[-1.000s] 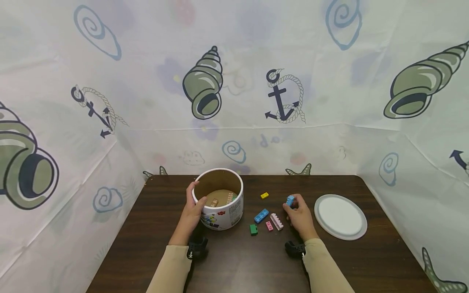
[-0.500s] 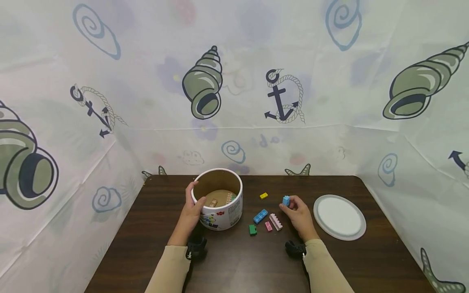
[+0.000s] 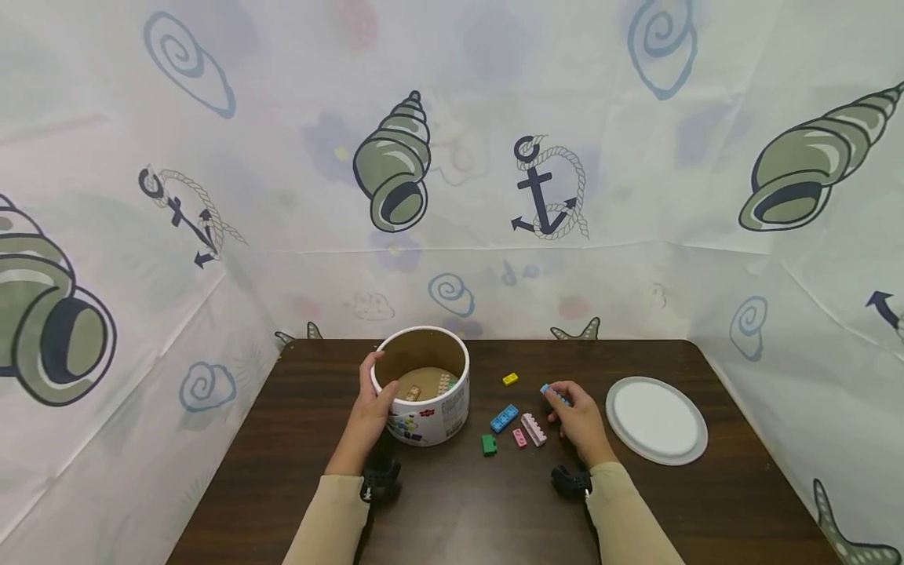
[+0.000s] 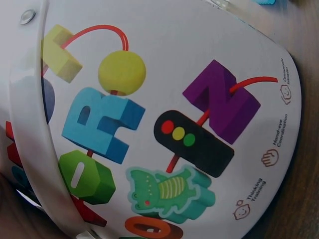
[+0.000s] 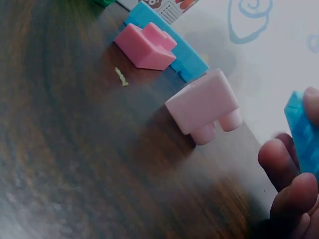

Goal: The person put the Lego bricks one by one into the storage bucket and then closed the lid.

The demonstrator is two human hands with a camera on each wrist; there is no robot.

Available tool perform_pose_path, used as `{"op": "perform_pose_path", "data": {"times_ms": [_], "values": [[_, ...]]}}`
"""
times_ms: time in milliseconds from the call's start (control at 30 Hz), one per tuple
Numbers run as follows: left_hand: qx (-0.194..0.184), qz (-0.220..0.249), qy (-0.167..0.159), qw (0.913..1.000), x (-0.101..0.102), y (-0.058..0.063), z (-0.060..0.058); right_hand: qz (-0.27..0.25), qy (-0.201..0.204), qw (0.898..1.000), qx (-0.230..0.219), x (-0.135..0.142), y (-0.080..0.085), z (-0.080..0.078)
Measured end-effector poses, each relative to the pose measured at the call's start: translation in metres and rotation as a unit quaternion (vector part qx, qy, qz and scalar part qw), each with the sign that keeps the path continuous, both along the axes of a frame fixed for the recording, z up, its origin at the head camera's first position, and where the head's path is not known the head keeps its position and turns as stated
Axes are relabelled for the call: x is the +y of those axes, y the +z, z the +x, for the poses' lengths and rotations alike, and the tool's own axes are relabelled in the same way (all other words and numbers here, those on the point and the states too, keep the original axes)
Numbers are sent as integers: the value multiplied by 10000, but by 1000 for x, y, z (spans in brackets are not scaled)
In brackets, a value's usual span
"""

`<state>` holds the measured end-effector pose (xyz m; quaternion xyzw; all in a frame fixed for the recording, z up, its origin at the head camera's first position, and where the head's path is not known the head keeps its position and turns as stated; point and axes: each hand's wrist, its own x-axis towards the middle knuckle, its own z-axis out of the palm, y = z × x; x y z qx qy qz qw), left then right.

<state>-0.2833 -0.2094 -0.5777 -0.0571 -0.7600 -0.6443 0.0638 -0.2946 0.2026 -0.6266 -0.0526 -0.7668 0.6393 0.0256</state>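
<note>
My left hand [image 3: 371, 408] grips the near left rim of a round white bucket [image 3: 446, 411], thumb over the edge. Inside the bucket lie a few bricks, among them a tan brick [image 3: 413, 392]. Letter and shape pictures cover the bucket's wall [image 4: 164, 30] in the left wrist view. Between the thumb and fingers of my right hand [image 3: 582, 420], a light-blue building brick [image 5: 303, 130] is pinched above the table. To the left of that hand lie a pale pink brick [image 3: 534, 429], a small pink brick [image 3: 519, 438], a blue brick [image 3: 504, 418] and a green brick [image 3: 489, 445].
A small yellow brick [image 3: 510, 379] lies farther back. On the right rests a round white lid [image 3: 657, 420]. The dark wooden table [image 3: 480, 510] backs onto a printed cloth [image 3: 466, 188]. A tiny yellowish scrap [image 5: 121, 76] shows on the tabletop in the right wrist view.
The light-blue brick in my right hand has shifted slightly left and been turned from upright to slanting. My left hand and the bucket stay in place.
</note>
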Motion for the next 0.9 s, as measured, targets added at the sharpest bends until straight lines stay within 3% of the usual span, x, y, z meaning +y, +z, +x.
{"op": "perform_pose_path", "data": {"times_ms": [200,400,600,767,900], "values": [[24,5,18,10000,3,0,0,-712,-125,9970,267,6,1,0],[35,39,-65,10000,8,-1,-2,-891,-157,9959,72,11,13,1],[98,-36,13,9999,7,-1,-2,-1582,-307,9856,519,-16,52,6],[81,-169,64,9998,3,0,1,-2310,109,9676,1017,-55,90,11],[1,-187,61,9998,0,2,3,-2594,521,9567,1213,-89,113,15]]}}
